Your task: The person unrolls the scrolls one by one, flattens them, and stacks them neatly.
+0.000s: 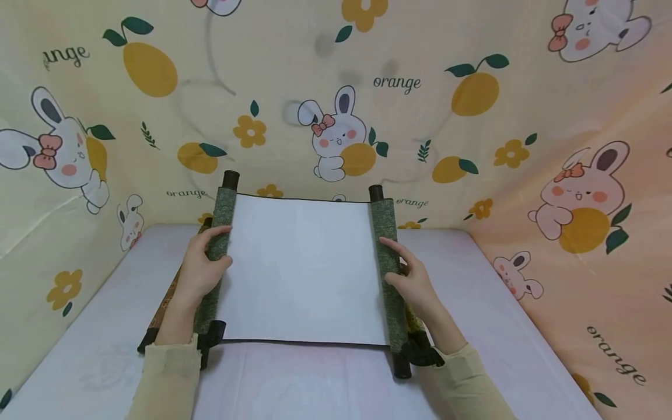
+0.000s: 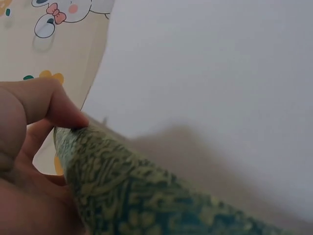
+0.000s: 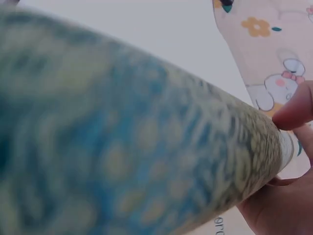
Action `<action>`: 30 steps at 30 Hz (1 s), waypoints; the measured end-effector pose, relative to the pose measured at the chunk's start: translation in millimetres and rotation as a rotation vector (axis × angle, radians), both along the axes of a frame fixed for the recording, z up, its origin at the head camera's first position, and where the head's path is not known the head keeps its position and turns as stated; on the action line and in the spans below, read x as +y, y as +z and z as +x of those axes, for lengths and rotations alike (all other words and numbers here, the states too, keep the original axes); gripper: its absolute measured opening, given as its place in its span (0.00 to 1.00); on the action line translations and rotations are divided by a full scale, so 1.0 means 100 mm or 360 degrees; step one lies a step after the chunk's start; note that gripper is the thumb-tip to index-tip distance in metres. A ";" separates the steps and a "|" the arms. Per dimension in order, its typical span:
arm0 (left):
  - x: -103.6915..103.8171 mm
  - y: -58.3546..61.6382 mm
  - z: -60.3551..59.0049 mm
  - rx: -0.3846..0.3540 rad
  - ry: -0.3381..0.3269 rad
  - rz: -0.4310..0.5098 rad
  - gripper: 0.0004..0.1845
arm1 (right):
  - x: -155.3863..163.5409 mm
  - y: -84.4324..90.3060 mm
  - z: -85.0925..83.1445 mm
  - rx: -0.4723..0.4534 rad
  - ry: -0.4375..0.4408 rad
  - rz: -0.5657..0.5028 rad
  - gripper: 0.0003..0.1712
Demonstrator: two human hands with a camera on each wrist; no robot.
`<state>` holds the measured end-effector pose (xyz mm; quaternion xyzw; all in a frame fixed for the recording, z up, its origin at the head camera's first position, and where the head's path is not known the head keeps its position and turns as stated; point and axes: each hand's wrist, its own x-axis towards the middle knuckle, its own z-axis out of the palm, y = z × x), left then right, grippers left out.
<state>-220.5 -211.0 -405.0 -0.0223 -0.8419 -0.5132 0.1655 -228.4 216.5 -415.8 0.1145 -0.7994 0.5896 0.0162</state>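
A hanging scroll [image 1: 307, 274] is spread partway, its blank white sheet between two rolled sides. The left roll [image 1: 224, 204] and the right roll [image 1: 388, 219] show green patterned backing and dark rod ends. My left hand [image 1: 199, 271] grips the left roll, thumb on the inner side. On the other side my right hand [image 1: 417, 286] holds the right roll between thumb and fingers. In the left wrist view, fingers [image 2: 58, 105] curl over the edge of the green backing [image 2: 117, 181]. The right wrist view has the patterned roll [image 3: 146, 132] close up, with the thumb and fingers around its far end.
A brown patterned roll [image 1: 163, 306] with a dark end lies on the white table [image 1: 294, 385], partly behind my left arm. Beside my right wrist a yellow-green roll [image 1: 415, 321] is partly hidden. Cloth printed with rabbits and oranges [image 1: 149, 69] surrounds the table.
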 end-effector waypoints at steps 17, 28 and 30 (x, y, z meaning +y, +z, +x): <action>0.01 0.04 0.03 0.0118 -0.0018 0.0056 0.32 | 0.04 0.00 -0.03 0.0074 -0.0047 0.0134 0.47; -0.07 0.01 0.02 0.0174 -0.0026 0.0100 0.32 | 0.15 0.04 -0.05 0.0086 -0.0009 0.0088 0.51; -0.07 0.01 0.02 0.0184 -0.0024 0.0107 0.32 | 0.17 0.05 -0.04 0.0097 0.0003 0.0077 0.51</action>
